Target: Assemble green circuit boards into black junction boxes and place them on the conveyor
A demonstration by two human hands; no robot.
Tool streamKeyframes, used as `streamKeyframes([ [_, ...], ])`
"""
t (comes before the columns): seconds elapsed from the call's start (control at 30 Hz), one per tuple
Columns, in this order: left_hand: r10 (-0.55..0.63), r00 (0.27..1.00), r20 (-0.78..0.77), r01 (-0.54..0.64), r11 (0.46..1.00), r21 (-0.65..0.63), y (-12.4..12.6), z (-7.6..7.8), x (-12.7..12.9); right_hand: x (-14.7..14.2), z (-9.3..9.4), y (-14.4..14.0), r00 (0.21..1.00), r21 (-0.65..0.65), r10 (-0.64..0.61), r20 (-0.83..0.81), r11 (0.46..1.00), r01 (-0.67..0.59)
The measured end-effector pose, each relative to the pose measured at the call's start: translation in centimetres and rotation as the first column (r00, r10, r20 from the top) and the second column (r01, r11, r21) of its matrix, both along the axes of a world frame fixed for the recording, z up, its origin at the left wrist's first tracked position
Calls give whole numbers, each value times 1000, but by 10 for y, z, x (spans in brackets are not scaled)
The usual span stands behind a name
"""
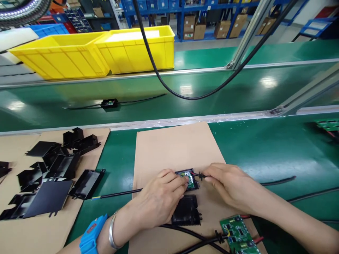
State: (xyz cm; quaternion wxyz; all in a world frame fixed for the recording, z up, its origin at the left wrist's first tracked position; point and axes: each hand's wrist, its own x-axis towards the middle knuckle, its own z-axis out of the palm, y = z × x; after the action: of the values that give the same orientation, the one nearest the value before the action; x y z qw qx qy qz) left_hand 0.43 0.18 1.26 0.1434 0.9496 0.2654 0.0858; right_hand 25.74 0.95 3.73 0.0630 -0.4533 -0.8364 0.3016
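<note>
A small green circuit board (191,179) sits in a black plastic case (196,186) on the cardboard sheet. My left hand (161,194) grips the case from its left side, its fingertips pressed on the board. Between the thumb and fingers of my right hand (227,180) is a black cable (278,181), just right of the case. Its strain-relief collar (201,175) shows beside the fingertips, and thin red and black wires run from it to the board. Another black case part (186,211) lies just below, partly under my left hand.
Black plastic housings (63,165) lie heaped on cardboard at left. Larger green boards (239,234) with cables lie at front right. Across the belt, a cased board (109,103) lies below yellow bins (140,51). A hanging black cable (190,98) and metal posts (304,88) cross the view.
</note>
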Motion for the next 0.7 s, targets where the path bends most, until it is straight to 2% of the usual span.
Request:
streamKeyframes([
  [0.07,6,1000,-10,-6,1000,-11,-1,0,1,-9,3,5,999,0,37,-11,999,-37],
  [0.17,11,1000,-14,-11,1000,-14,-1,-1,0,-18,8,23,990,-97,141,-15,985,-142],
  [0.33,8,998,-57,-6,999,32,-2,-1,-1,-17,8,56,954,-311,294,-66,902,-300],
  [0.4,-6,997,-75,10,998,58,-2,0,-1,-17,9,61,945,-348,327,-26,883,-315],
  [0.5,-17,996,-82,21,999,48,-2,3,0,-24,14,62,931,-326,346,117,899,-294],
  [0.6,26,995,-92,-26,1000,-8,-4,7,5,-32,19,63,894,-346,389,224,889,-301],
  [0.7,76,990,-123,-81,996,-32,-7,10,11,-36,20,65,864,-382,432,257,867,-320],
])
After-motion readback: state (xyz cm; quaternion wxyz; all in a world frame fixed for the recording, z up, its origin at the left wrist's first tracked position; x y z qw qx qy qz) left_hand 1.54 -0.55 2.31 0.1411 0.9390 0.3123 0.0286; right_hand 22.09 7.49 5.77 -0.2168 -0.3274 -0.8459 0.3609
